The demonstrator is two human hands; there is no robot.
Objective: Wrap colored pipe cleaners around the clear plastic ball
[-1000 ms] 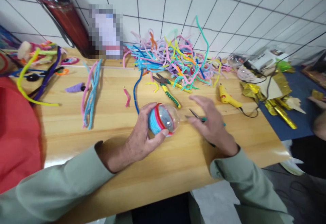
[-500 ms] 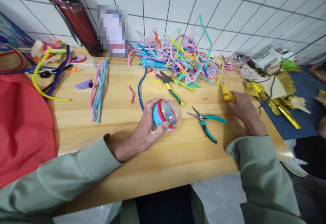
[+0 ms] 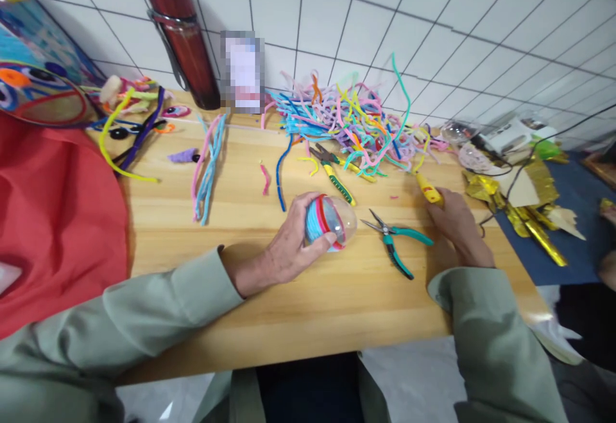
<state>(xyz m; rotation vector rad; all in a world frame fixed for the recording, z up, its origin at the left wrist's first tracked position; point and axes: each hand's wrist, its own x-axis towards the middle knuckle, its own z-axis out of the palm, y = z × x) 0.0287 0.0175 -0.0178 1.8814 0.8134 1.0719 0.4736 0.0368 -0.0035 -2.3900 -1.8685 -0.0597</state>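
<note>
My left hand (image 3: 293, 243) is wrapped round a clear plastic ball (image 3: 344, 216), whose left half is covered in light blue pipe cleaner with red and pink bands. Its bare clear end points right. Over at the right, my right hand (image 3: 455, 221) grips a yellow glue gun (image 3: 428, 189), its nozzle pointing up and left. Between the two hands lie long-nose pliers (image 3: 395, 237) with teal handles, jaws apart. Behind the ball are cutting pliers (image 3: 337, 179) with yellow and green handles. A dark blue pipe cleaner (image 3: 279, 179) lies left of them.
A tangled heap of pipe cleaners (image 3: 351, 121) sits against the tiled wall, near a red thermos (image 3: 185, 44) and a blurred-out phone (image 3: 243, 73). Red cloth (image 3: 62, 217) covers the table's left. Gold foil (image 3: 539, 217) and a black cable (image 3: 522, 160) lie right; another person's hand (image 3: 609, 211) shows there.
The view has shifted, so the table's contents appear further right. The glue gun has tilted slightly in my right hand, and its nozzle points more to the left. My left hand keeps hold of the ball.
</note>
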